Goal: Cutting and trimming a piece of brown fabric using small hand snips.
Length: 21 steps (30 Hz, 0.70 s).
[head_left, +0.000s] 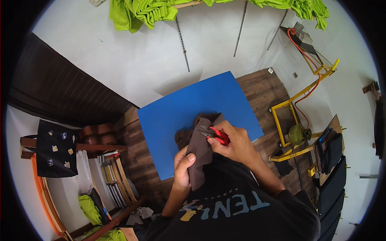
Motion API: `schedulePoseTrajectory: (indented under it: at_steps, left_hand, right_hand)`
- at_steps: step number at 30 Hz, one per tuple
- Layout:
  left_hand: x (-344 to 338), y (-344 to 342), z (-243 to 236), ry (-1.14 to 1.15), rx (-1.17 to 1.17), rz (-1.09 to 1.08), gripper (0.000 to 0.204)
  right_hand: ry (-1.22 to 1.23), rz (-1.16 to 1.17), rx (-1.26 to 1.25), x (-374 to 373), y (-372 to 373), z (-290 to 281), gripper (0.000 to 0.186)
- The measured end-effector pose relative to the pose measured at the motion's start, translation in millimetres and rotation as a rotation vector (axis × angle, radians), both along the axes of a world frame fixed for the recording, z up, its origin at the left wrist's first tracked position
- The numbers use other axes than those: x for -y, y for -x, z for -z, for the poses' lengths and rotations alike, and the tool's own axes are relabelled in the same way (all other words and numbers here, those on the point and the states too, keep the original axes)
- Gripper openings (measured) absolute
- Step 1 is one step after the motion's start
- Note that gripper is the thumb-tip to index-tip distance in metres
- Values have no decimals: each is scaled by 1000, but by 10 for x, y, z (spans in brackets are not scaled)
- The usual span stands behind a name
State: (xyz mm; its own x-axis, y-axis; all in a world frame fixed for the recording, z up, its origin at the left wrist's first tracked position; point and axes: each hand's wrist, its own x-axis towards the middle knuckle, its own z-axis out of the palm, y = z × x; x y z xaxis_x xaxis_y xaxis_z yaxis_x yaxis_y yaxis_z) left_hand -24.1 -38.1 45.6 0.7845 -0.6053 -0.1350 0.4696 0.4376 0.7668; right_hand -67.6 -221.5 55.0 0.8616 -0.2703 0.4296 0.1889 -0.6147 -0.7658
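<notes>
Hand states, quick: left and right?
Left hand: closed, holding the dark brown cloth, thumb on top.
Right hand: closed around the red-handled snips, tips at the cloth.

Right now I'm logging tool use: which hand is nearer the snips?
Right: the right hand grips the snips; the left hand holds the cloth, apart from them, to their lower left.

White walls meet a brown plank floor.
</notes>
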Motion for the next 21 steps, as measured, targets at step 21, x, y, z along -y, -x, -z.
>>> schedulePoseTrajectory:
  at_steps: [21]
  left_hand:
    - [-7,-85,32,62,-58,-20,51]
  right_hand:
    - [-46,32,-49,30,-136,21,21]
